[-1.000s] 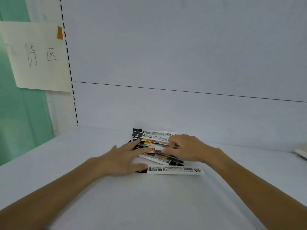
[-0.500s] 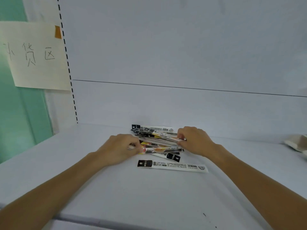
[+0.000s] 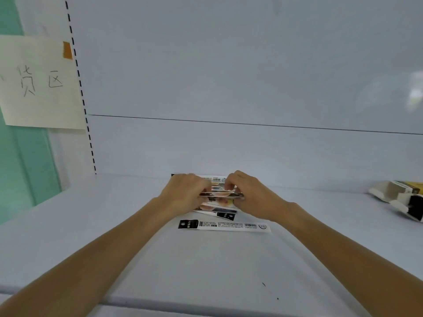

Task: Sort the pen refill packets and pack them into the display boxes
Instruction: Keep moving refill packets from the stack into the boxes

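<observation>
1. The left hand [image 3: 185, 193] and the right hand [image 3: 249, 197] were close together near the back of the white shelf [image 3: 206, 266], and the fingers of both were curled inward.
2. Between them they gripped a bundle of refill packets [image 3: 219, 195], one hand at each end, with the packets running left to right.
3. The bundle seemed to be raised slightly off the shelf, though blur made that hard to judge.
4. A few more packets [image 3: 218, 210] lay flat beneath the bundle, partly hidden by the hands.
5. A single packet [image 3: 223, 225] with a black header lay flat just in front of the pile, touching neither hand.
6. Two display boxes [image 3: 398, 197] lay on their sides at the far right of the shelf, well apart from the packets.
7. A paper note [image 3: 39, 83] with handwritten characters hung at the upper left, fixed by a strip of orange tape.
</observation>
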Tool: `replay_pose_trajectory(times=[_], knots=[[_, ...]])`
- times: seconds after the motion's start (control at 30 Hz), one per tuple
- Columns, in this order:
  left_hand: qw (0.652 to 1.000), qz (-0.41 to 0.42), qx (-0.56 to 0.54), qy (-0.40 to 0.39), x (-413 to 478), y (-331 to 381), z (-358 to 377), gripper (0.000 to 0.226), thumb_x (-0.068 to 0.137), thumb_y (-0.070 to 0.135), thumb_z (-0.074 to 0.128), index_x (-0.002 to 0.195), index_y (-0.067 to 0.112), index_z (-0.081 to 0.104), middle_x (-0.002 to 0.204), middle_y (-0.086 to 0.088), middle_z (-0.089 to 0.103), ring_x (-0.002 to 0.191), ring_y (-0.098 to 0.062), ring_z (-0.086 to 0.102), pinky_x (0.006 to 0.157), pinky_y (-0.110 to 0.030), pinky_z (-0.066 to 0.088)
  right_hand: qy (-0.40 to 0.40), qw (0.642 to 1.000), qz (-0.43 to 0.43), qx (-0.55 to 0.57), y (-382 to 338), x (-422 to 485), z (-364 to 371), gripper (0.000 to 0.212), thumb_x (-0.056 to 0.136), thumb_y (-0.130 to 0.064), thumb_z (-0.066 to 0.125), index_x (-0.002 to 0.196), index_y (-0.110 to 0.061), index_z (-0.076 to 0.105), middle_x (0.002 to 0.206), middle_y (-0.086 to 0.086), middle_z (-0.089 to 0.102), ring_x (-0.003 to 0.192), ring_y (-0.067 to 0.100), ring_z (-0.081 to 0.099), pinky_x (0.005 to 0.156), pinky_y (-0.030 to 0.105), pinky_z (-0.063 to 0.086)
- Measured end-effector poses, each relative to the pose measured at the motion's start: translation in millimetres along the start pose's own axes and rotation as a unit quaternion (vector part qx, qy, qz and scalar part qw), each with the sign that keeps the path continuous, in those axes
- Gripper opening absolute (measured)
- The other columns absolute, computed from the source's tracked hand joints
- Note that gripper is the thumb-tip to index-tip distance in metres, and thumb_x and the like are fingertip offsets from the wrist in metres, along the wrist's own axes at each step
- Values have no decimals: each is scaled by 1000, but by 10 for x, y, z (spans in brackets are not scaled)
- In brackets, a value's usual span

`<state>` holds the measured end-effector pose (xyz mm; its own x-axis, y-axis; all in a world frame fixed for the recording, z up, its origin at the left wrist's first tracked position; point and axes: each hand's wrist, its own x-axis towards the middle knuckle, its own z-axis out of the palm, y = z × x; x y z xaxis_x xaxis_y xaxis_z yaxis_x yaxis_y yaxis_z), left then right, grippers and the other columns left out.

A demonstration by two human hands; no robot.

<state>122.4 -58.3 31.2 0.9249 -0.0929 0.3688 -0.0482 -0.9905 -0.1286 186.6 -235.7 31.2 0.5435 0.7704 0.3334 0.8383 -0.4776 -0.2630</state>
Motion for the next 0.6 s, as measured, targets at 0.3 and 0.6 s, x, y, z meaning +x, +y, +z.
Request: replay_pose_trajectory(times=[0.3, 0.6], knots=[[998, 29, -37, -39, 7, 78, -173, 13, 92, 13, 42, 105, 13, 44, 98, -1, 51, 84, -21, 49, 69, -31, 36, -53, 996, 59, 33, 104, -127, -109, 21, 87, -40, 59, 78, -32, 43, 73, -15, 49, 66, 7, 48, 61, 25, 38], [995, 82, -41, -50, 34, 182, -67, 15, 97, 22, 36, 111, 19, 39, 97, 0, 58, 77, -20, 46, 65, -30, 32, -3, 999, 37, 21, 284, -242, -139, 29, 84, -37, 66, 93, -9, 59, 82, -4, 58, 73, 16, 52, 67, 30, 42]])
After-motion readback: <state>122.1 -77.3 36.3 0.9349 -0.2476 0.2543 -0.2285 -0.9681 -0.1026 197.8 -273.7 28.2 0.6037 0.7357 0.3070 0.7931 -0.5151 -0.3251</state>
